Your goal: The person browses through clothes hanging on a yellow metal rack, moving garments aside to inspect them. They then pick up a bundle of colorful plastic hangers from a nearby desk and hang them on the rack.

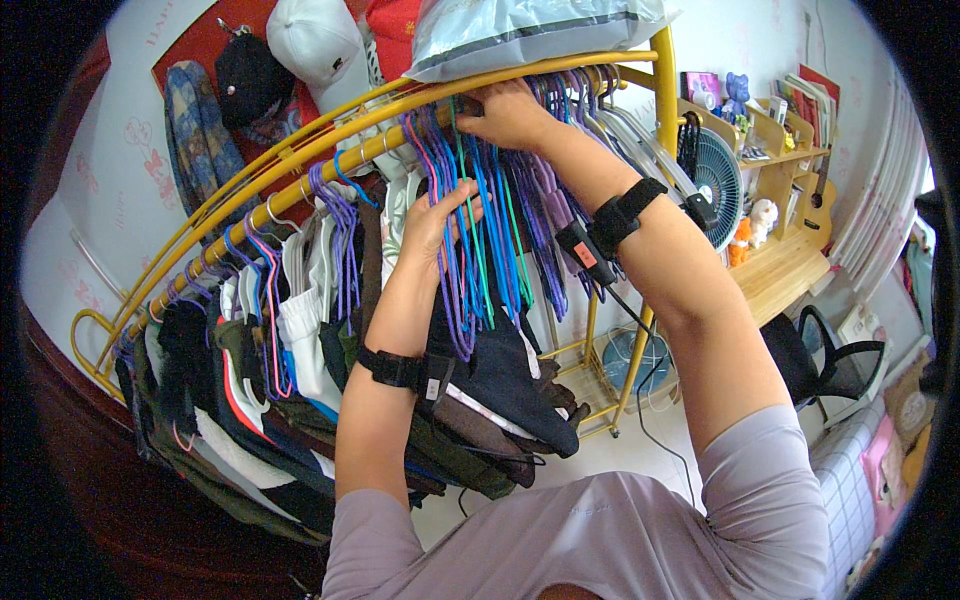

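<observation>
My left hand (pixel 431 225) is around a bunch of blue, purple, pink and green hangers (pixel 459 300) below the rail, thumb in front and fingertips showing among them. Higher up, my right hand (pixel 514 112) reaches over the hanger hooks at the yellow garment-rack rail (pixel 349 154). Its thumb points left and its other fingers are partly hidden behind the rail, so what it grips cannot be told. Just right of it hang more bare hangers (pixel 544 232), mostly purple. Black trousers (pixel 502 397) hang behind and below the held bunch.
Clothes on hangers (pixel 300 352) fill the rack's left part. A plastic-wrapped package (pixel 540 30) rests on the top bar, and a white cap (pixel 315 45) hangs behind. Rightward are a fan (pixel 716 187), a wooden shelf (pixel 787 157) and a black chair (pixel 802 352). A cable (pixel 660 435) trails from my right forearm.
</observation>
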### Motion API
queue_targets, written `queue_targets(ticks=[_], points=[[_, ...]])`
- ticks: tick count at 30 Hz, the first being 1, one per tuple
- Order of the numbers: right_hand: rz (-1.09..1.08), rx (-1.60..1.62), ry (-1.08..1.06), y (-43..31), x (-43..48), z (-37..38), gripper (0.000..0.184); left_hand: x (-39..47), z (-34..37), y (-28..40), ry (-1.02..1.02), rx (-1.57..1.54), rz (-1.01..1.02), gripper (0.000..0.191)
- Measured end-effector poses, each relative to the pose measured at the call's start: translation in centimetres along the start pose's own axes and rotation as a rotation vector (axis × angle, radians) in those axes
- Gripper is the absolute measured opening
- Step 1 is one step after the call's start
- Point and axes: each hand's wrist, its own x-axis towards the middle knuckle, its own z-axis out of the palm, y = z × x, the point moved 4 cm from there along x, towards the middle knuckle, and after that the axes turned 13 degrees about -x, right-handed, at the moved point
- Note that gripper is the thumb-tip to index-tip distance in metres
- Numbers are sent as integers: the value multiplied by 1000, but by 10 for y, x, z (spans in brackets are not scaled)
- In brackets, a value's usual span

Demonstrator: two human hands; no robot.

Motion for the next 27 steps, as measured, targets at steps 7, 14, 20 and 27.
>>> queue_targets(ticks=[7, 14, 20, 27], points=[[-13, 55, 21, -1, -2, -2, 68, 7, 1, -1, -25, 10, -18, 33], [17, 16, 118, 0, 2, 6, 64, 13, -3, 0, -11, 77, 1, 38], [-40, -47, 318, 0, 1, 4, 46, 19, -7, -1, -20, 53, -9, 37], [-10, 31, 301, -2, 0, 3, 47, 17, -5, -2, 5, -14, -15, 36]])
